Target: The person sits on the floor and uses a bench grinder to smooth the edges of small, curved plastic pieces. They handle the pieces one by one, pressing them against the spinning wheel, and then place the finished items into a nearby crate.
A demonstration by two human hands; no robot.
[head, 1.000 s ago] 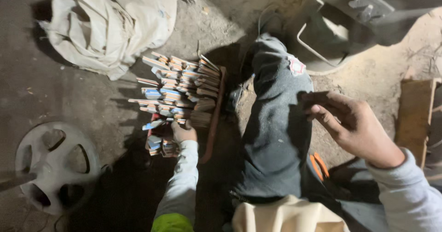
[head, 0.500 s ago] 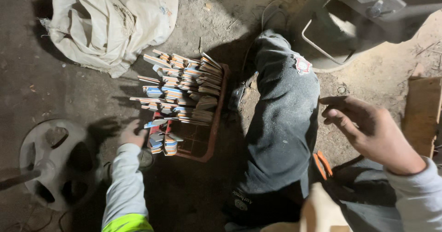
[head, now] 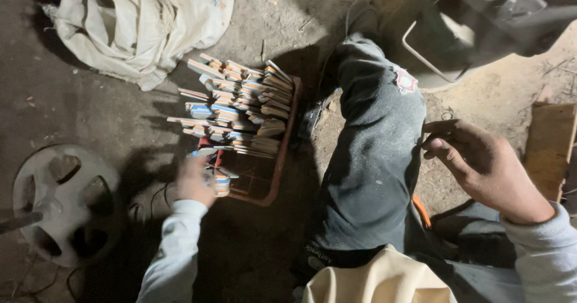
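Observation:
A reddish crate (head: 281, 159) on the dirt floor holds stacks of flat wooden pieces (head: 240, 107) with blue, white and orange faces. My left hand (head: 194, 180), blurred, is at the crate's near left corner, against the lowest few pieces (head: 220, 183). Whether it grips one is unclear. My right hand (head: 475, 162) hovers to the right of my bent leg in dark jeans (head: 375, 159). Its fingers are curled inward, and I cannot make out anything between them.
A crumpled white sack (head: 138, 20) lies at the top left. A round white slotted disc (head: 60, 201) sits at the lower left, a grey plastic tub (head: 457, 38) at the top right, and a wooden board (head: 550, 146) at the right edge. Cream cloth (head: 384, 279) is at the bottom.
My left hand drew back from the crate towards the left, then returned to its near left corner. My right hand shifted right and a little lower.

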